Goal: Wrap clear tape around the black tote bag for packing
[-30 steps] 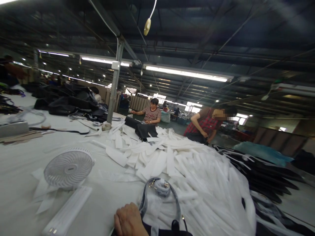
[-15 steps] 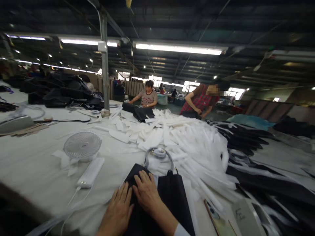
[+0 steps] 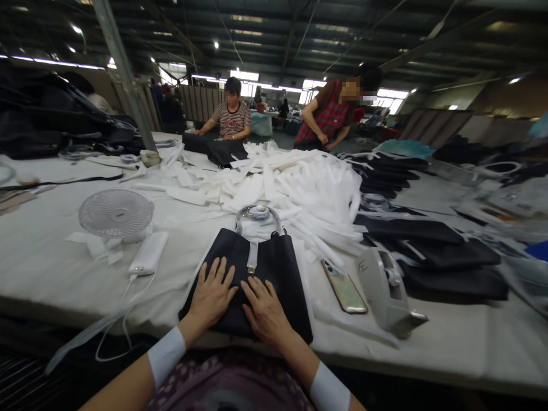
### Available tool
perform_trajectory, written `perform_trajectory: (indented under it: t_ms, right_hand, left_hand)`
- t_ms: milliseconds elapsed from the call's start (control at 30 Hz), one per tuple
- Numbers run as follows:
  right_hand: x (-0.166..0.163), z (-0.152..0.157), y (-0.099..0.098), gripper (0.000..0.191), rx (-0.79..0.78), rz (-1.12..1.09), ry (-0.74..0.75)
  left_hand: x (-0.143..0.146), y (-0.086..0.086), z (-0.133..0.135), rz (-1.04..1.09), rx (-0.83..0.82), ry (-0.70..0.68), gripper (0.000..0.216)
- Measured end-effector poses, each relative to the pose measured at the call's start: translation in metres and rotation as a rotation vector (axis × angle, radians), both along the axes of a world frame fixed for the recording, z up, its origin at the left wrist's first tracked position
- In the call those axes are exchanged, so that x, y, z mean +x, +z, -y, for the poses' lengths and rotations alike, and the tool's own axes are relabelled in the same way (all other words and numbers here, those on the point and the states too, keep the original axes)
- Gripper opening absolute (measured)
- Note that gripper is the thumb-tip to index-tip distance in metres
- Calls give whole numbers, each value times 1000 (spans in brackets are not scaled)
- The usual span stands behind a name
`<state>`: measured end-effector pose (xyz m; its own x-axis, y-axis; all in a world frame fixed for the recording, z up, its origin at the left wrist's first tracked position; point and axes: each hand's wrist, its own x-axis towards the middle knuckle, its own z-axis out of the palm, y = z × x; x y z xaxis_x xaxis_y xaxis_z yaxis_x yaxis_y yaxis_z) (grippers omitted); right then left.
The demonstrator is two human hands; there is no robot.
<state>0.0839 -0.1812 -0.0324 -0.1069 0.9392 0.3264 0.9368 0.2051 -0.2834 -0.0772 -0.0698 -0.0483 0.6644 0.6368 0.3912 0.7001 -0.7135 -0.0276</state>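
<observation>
Both hands lie flat, palms down, on a black handbag (image 3: 274,268) that rests on the near edge of a white-covered table (image 3: 51,268), right in front of the person. The left hand (image 3: 212,295) presses the bag's left half with its fingers (image 3: 219,271) spread apart and pointing toward the far side; the right hand (image 3: 265,308) sits just beside it on the bag's middle, fingers likewise splayed and laid on the leather, gripping nothing. A pale strap with a small metal clasp (image 3: 252,258) runs down the bag's front between the two hands' fingertips, and a wrapped, looped handle (image 3: 259,214) stands at the bag's far edge. Both wrists wear white cuffs. To the left of the bag lie a white power bank (image 3: 149,254) with a trailing cable and, farther left, a small white fan (image 3: 116,214). To the right lie a phone (image 3: 345,285) and a grey tape dispenser (image 3: 387,288), near each other. Beyond the bag spreads a heap of white fabric strips (image 3: 308,188), with stacked black pieces (image 3: 423,251) to its right. At the far side of the table a seated person in a striped top (image 3: 233,117) and a standing person in a red checked shirt (image 3: 329,117) bend over their own work.
</observation>
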Motion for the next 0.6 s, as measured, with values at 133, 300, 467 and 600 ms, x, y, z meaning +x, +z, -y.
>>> perform_trajectory:
  t_ms: [133,300,467,600]
  right_hand:
    - [29,47,14,33,205,-421,-327]
    - [88,58,32,58,224,-564,-822]
    - [108,14,-2,60,257,-108,-768]
    - [111,-2,-37,41,431,48,-696]
  left_hand:
    - [1,-5,-1,-14,7,6,52]
    - [13,-5,3,0,35,-7,52]
    - [47,1,4,123,303,-41,57]
    - [93,3,-6,312,563,-197,64]
